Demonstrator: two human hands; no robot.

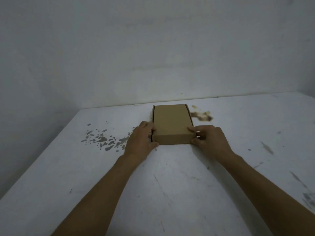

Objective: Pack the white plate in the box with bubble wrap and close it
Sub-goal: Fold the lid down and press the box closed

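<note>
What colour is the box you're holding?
Plain brown cardboard, no print visible on the box; the head view shows it best, lid down.

Dim room: bare grey-white wall (pixel 153 48) behind a scuffed, stained white table (pixel 170 184).

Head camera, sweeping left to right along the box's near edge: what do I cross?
Grey splatter stain → left hand → cardboard box → right hand → grey scuff mark on the white table.
</note>
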